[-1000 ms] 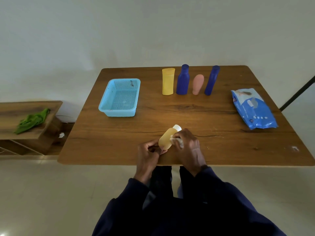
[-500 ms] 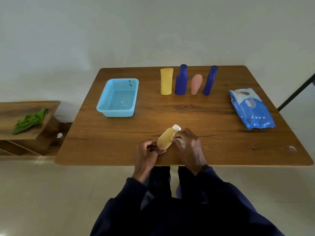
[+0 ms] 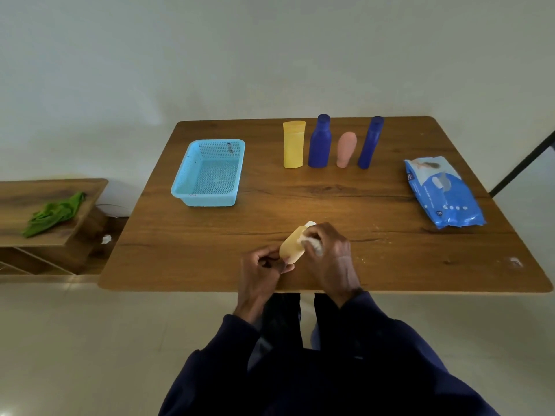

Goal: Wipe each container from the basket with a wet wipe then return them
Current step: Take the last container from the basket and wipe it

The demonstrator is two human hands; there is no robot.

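My left hand [image 3: 260, 270] pinches the lower end of a small tan bottle with a white cap [image 3: 290, 249], held tilted just above the table's near edge. My right hand [image 3: 333, 256] grips a white wet wipe [image 3: 312, 243] and presses it against the bottle's upper side. The light blue basket [image 3: 208, 172] stands at the back left with nothing in it. A yellow tube [image 3: 293, 144], a dark blue bottle [image 3: 319, 142], a pink bottle [image 3: 345, 149] and a slim dark blue bottle [image 3: 370, 142] stand upright in a row at the back.
A blue pack of wet wipes [image 3: 441, 192] lies at the right of the wooden table [image 3: 360, 199]. A low wooden shelf [image 3: 45, 205] to the left carries a green cloth [image 3: 55, 213]. A dark metal bar [image 3: 522, 163] leans at the far right.
My right hand with the wipe has slid slightly along the tan bottle. The left hand keeps its hold. The view shifted a little.
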